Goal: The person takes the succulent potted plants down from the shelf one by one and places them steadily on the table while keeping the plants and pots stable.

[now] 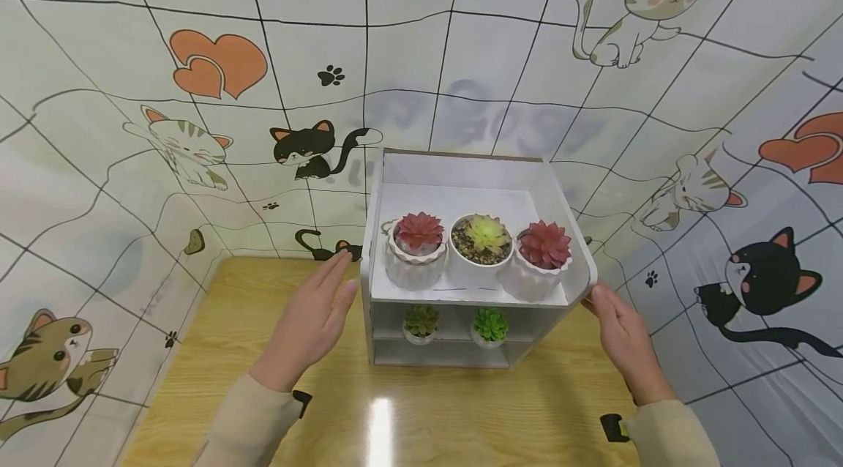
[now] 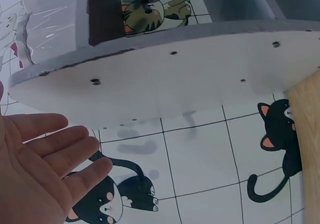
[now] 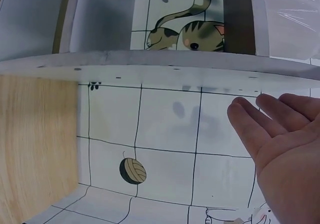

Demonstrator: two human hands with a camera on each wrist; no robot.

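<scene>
A small white shelf unit [image 1: 461, 200] stands on the wooden table between my hands. On its top tier sit a red succulent [image 1: 419, 230], a yellow-green succulent [image 1: 489, 234] and another red succulent [image 1: 544, 245], all in white pots. Two small green succulents [image 1: 490, 324] occupy the tier below. My left hand [image 1: 312, 324] is held beside the unit's left side, fingers extended, palm toward the panel. At the opposite side, my right hand [image 1: 626, 339] has its fingertips right by the panel's front corner. Both wrist views show straight fingers close to the side panels [image 2: 165, 79], gripping nothing.
The wooden table [image 1: 263, 291] extends in front of the unit and to both sides. A white cloth [image 1: 408, 50] printed with cats, hearts and grid lines hangs behind and around it. Light glares off the table near the front.
</scene>
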